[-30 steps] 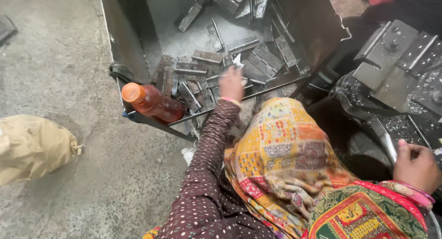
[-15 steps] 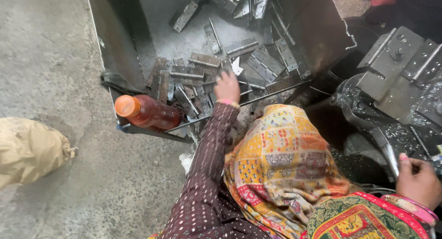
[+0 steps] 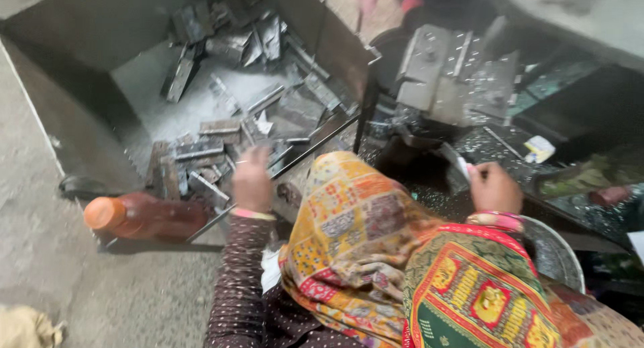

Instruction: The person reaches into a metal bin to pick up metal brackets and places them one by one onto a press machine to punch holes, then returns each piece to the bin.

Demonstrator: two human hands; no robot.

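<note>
The left hand (image 3: 252, 180) rests closed among flat metal pieces (image 3: 201, 150) in the bin (image 3: 80, 86); the right hand (image 3: 495, 187) grips a small white piece (image 3: 464, 168).

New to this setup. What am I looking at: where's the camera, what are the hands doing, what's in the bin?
One view only, from a camera worn on the person's head, looking down past a patterned yellow and red cloth on their clothing. No robot, just two bare hands. The left hand reaches into an open grey metal bin and rests on a heap of flat grey metal pieces; blur hides whether it grips one. The right hand is closed by a dark metal machine, seemingly around a small pale object, too blurred to identify. An orange-capped bottle of reddish-brown liquid lies on its side at the bin's near edge.
</note>
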